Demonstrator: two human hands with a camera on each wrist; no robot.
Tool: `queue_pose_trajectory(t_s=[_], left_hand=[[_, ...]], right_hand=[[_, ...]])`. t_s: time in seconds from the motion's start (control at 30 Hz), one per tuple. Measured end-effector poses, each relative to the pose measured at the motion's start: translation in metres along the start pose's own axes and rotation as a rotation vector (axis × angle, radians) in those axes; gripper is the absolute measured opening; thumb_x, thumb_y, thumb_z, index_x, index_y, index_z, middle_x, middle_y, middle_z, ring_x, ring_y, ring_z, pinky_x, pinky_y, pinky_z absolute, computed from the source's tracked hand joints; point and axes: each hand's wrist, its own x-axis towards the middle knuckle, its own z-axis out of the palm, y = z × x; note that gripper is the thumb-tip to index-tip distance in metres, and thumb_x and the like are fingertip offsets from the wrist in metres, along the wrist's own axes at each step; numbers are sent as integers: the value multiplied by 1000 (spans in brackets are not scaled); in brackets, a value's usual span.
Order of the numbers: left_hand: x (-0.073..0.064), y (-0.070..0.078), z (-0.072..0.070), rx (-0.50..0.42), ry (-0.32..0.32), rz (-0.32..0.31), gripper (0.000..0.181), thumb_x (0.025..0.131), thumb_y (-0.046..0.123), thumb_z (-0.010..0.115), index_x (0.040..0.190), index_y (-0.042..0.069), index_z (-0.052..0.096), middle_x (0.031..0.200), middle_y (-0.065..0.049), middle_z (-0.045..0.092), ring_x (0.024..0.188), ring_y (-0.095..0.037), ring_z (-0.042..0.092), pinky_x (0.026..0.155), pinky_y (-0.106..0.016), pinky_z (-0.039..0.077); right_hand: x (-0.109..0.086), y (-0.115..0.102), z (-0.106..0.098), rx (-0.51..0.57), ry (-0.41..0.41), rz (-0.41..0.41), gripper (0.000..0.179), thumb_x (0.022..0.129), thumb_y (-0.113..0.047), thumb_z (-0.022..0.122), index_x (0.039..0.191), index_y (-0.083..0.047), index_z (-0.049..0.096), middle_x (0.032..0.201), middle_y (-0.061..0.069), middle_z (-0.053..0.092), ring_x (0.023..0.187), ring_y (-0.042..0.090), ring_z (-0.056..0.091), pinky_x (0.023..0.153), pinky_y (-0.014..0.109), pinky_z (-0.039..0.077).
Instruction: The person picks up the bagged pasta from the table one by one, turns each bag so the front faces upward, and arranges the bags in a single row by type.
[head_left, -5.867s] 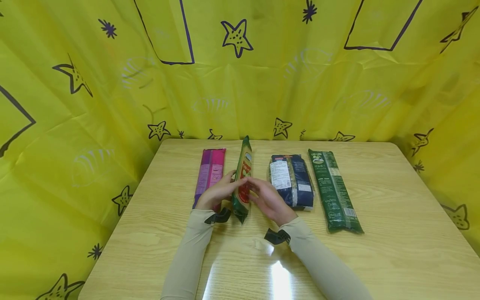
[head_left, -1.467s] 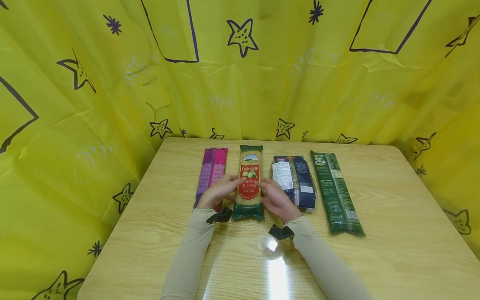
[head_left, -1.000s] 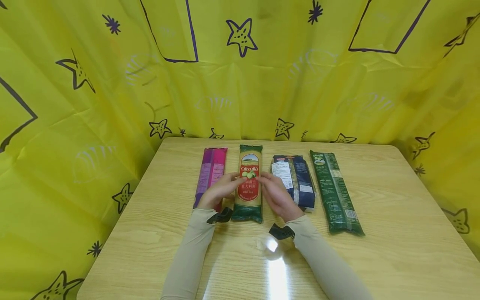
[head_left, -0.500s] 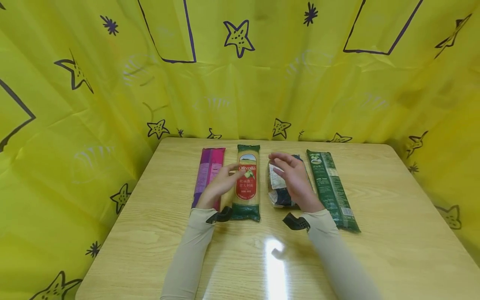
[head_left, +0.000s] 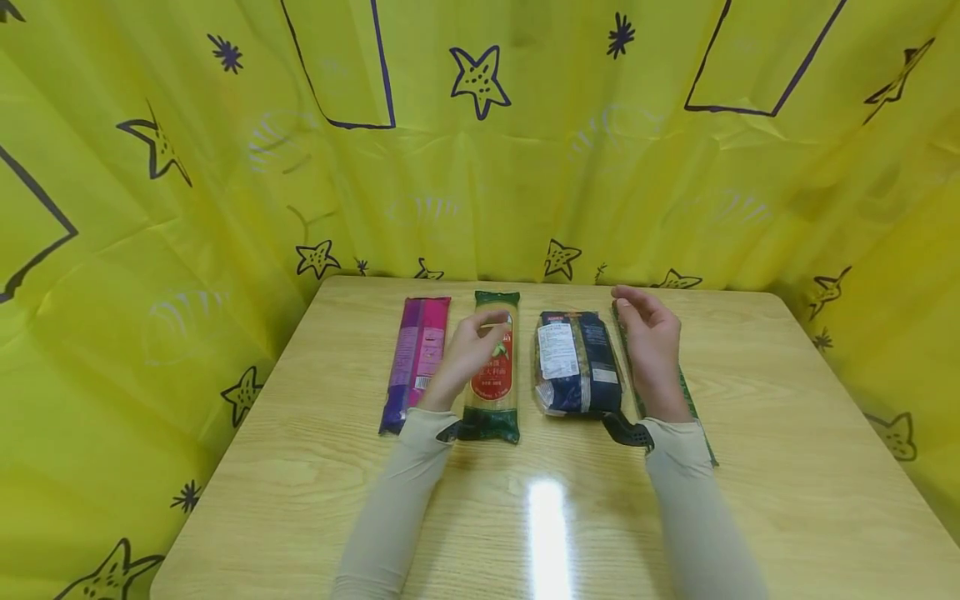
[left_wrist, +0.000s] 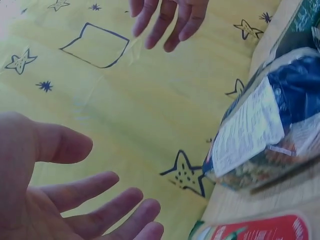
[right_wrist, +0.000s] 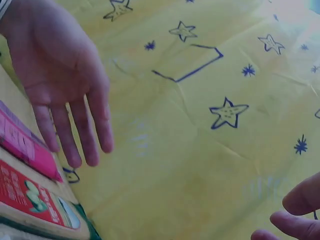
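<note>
My left hand (head_left: pixel 471 354) hovers over the spaghetti pack (head_left: pixel 491 385), which lies flat with its red label up, and covers part of it. My right hand (head_left: pixel 654 354) is above the long green packet (head_left: pixel 686 390) and hides most of it. Both hands hold nothing; in the left wrist view the left fingers (left_wrist: pixel 100 217) are spread and relaxed. Between the hands lies a navy bag (head_left: pixel 577 375) with a white label; small pasta-like pieces show through its clear part in the left wrist view. A pink and purple packet (head_left: pixel 416 358) lies to the left.
The packages lie in a row on a light wooden table (head_left: pixel 285 500) with rounded far corners. A yellow curtain (head_left: pixel 420 167) with star drawings hangs behind and on both sides. Light glares off the table (head_left: pixel 549 533) near the front.
The spaghetti pack, first on edge between both hands, was laid flat and let go. My right hand has moved right, past the navy bag; my left hand has lifted and shifted slightly right.
</note>
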Motion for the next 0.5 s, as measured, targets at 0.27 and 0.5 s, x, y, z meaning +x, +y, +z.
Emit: queue_pose_trajectory(t_s=[0.27, 0.5], left_hand=[[5, -2, 28, -69, 63, 32, 39, 106, 20, 57, 140, 2, 61, 146, -18, 59, 135, -36, 58, 108, -46, 52], [4, -10, 48, -104, 80, 17, 41, 105, 16, 56, 143, -1, 58, 149, -20, 57, 137, -38, 57, 117, -50, 46]], right_hand=[[8, 10, -11, -90, 13, 46, 34, 107, -21, 56, 136, -5, 63, 135, 3, 63, 122, 7, 53, 108, 27, 44], [17, 28, -19, -133, -29, 147, 46, 108, -29, 51, 147, -4, 53, 135, -4, 56, 116, 3, 50, 105, 27, 45]])
